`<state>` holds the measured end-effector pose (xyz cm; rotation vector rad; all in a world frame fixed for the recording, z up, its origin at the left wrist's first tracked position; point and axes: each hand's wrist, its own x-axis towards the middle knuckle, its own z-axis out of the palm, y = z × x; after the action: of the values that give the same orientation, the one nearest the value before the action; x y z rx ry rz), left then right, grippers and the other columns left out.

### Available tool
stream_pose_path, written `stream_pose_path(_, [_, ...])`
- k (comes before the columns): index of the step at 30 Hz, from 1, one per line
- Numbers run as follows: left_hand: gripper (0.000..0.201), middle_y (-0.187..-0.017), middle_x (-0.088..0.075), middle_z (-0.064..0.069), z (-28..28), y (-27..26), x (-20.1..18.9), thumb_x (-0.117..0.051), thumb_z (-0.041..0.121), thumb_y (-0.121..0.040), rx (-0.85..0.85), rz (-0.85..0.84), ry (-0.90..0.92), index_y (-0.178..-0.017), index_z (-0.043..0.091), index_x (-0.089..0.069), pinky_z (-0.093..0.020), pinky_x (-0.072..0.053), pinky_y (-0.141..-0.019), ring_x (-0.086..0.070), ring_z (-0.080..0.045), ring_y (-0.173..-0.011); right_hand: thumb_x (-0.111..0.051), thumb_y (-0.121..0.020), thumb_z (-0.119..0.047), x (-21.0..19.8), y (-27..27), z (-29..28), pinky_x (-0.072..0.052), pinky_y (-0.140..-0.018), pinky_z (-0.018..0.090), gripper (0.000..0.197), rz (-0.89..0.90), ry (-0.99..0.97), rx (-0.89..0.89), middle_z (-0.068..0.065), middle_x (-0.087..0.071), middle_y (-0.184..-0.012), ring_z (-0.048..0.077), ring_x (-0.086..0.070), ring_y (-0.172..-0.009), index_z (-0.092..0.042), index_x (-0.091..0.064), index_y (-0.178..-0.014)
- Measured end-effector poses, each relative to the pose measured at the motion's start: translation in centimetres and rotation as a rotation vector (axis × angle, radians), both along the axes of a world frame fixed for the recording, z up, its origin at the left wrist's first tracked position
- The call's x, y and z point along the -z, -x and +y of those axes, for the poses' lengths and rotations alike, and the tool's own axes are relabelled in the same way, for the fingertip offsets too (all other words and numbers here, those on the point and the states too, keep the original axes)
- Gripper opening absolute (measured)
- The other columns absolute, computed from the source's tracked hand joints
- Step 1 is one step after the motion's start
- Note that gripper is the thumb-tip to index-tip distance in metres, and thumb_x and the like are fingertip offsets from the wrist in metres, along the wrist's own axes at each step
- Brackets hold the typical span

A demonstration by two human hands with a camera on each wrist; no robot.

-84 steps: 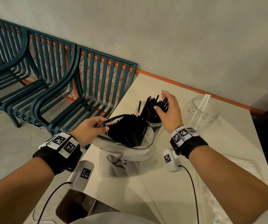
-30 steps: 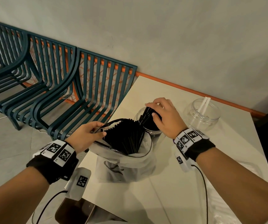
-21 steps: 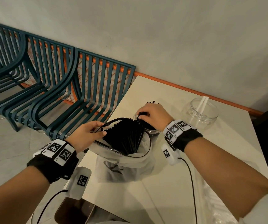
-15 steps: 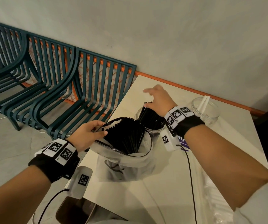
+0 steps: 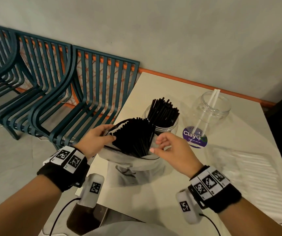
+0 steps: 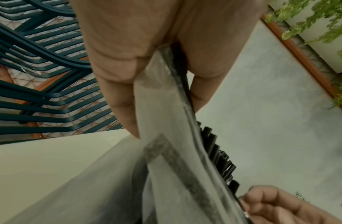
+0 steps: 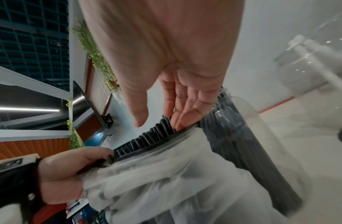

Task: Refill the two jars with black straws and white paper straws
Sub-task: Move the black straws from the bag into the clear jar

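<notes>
Table (image 5: 162, 198): we see both jars standing at its far side.
Bag (image 5: 133, 167): our left hand (image 5: 94, 142) pinches its rim.
Black straws (image 5: 135, 135): upright in the bag; our right hand (image 5: 172, 150), fingers loose, touches their tips.
Left jar (image 5: 171, 128): black straws inside.
Right jar (image 5: 211, 109): two white paper straws (image 5: 210, 104).

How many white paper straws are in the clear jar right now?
2. Both white paper straws lean side by side in the clear jar on the table's far right, tips poking above its rim. None seem hidden, since the glass is see-through.

"ClayG…" on round purple sticker (image 5: 194, 137)
</notes>
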<state>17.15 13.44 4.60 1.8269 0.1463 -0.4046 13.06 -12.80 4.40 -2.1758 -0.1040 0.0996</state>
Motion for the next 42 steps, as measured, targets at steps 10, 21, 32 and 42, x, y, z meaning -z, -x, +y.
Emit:
stream_pose_path(10, [0.052, -0.104, -0.069, -0.009, -0.9, 1.4, 0.7, -0.063, -0.001, -0.074, 0.155, 0.038, 0.009, -0.123, 0.014, -0.056, -0.04, -0.053, -0.087, -0.065, -0.024, -0.098, -0.08, -0.061, -0.057, 2.9, 0.1, 2.5, -0.047, -0.089, 0.028, 0.098, 0.113, 0.143, -0.009, -0.008, -0.049, -0.124, 0.009, -0.053, -0.103, -0.029, -0.031, -0.141])
stream_pose_path(21, [0.035, -0.102, -0.068, -0.014, -1.5, 2.1, 0.5, -0.056, -0.01, -0.082, 0.216, 0.003, 0.003, -0.112, 0.008, -0.059, -0.037, -0.05, -0.09, -0.064, -0.024, -0.099, -0.082, -0.056, -0.053, 4.7, 0.5, 5.8, -0.034, -0.106, 0.03, 0.115, -0.12, 0.222, 0.083, 0.0, -0.039, -0.136, 0.017, -0.037, -0.123, -0.019, -0.021, -0.147])
stream_pose_path(32, [0.025, -0.09, -0.066, -0.01, -1.2, 1.7, 0.6, -0.055, -0.006, -0.084, 0.18, -0.012, -0.023, -0.102, 0.011, -0.061, -0.037, -0.048, -0.082, -0.062, -0.023, -0.087, -0.075, -0.081, -0.012, 3.6, 0.6, 4.3, -0.047, -0.077, 0.007, 0.029, -0.004, -0.335, 0.237, -0.015, -0.066, -0.095, -0.012, -0.062, -0.088, -0.026, -0.061, -0.102])
stream_pose_path(42, [0.015, -0.078, -0.061, -0.005, -1.7, 1.4, 0.5, -0.054, -0.002, -0.086, 0.094, 0.032, 0.046, -0.096, 0.007, -0.062, -0.027, -0.044, -0.064, -0.057, -0.017, -0.072, -0.064, -0.087, -0.008, -2.8, 0.2, 2.4, -0.049, -0.079, 0.019, 0.021, -0.077, -0.479, 0.178, -0.002, -0.07, -0.078, 0.012, -0.067, -0.084, -0.021, -0.069, -0.071])
